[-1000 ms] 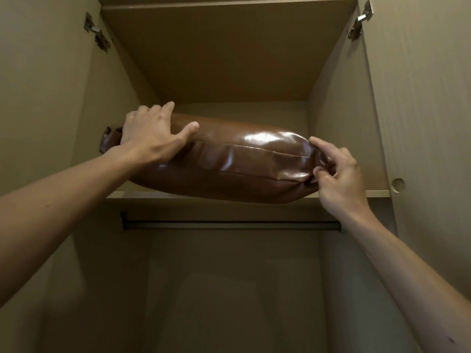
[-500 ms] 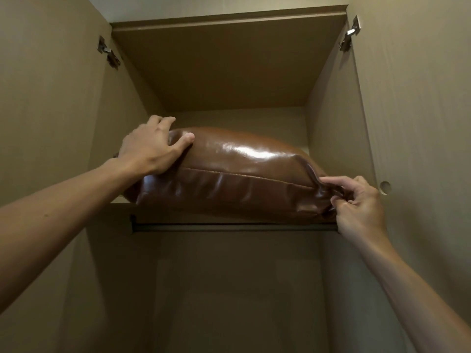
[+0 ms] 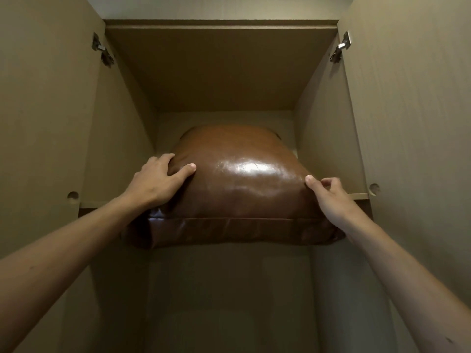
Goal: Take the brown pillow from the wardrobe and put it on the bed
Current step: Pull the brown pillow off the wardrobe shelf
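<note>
The brown pillow (image 3: 237,189), shiny and leather-like, hangs halfway out of the wardrobe's upper compartment, its front edge sticking out past the shelf (image 3: 359,196). My left hand (image 3: 158,182) grips its left side, fingers on top and thumb pressed into the cover. My right hand (image 3: 328,197) pinches its right side near the front corner. The pillow's back end still lies inside the compartment. The bed is not in view.
Both wardrobe doors stand open, the left door (image 3: 46,123) and the right door (image 3: 413,123) flanking my arms, with metal hinges (image 3: 341,47) at the top. Below the shelf is a dark hanging space (image 3: 229,301).
The pillow has slid forward out of the compartment and now overhangs the shelf front. Both hands came back toward me with it, and my view has pulled back.
</note>
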{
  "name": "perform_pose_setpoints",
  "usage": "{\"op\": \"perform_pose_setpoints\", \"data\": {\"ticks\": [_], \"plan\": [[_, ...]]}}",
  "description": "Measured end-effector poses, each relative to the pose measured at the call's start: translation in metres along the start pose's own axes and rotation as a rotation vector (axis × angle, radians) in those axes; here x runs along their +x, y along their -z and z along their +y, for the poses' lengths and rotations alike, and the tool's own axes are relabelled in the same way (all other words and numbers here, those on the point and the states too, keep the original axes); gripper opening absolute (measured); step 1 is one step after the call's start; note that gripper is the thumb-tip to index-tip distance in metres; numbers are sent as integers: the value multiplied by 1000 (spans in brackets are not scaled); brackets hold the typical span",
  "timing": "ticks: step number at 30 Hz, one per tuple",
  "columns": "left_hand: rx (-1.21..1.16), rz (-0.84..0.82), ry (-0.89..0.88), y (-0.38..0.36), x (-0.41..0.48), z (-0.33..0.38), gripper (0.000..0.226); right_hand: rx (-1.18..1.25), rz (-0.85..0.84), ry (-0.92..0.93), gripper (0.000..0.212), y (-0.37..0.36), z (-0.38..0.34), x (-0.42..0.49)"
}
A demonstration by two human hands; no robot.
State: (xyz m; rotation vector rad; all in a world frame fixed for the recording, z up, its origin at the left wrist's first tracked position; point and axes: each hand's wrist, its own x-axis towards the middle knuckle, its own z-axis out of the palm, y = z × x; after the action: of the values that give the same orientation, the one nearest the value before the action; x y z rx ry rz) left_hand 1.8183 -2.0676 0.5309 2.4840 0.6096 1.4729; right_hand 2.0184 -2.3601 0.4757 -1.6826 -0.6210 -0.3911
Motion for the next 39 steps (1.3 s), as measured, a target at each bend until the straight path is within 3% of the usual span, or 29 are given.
{"op": "perform_pose_setpoints", "data": {"ticks": [3, 7, 13, 19, 23, 31, 39], "plan": [[-130, -43, 49, -6, 0, -13, 93, 1, -124, -149, 98, -3, -1, -1], [-321, -53, 83, -20, -10, -25, 100, 61, -211, -243, 101, -11, -3, -5], [-509, -64, 82, -45, -31, -39, 131, 139, -85, -162, 129, -50, -1, -10], [-560, -71, 88, -58, -39, -56, 156, 169, 0, -98, 116, -81, 18, -7], [-597, -53, 63, -62, -28, -61, 149, 220, 82, -28, 105, -85, 28, 3], [-827, -17, 140, -73, -37, -62, 107, 351, 23, 4, 127, -74, 52, 23], [-810, 36, 170, -77, -94, -59, 115, 515, -158, 64, 134, -66, 71, 11]]}}
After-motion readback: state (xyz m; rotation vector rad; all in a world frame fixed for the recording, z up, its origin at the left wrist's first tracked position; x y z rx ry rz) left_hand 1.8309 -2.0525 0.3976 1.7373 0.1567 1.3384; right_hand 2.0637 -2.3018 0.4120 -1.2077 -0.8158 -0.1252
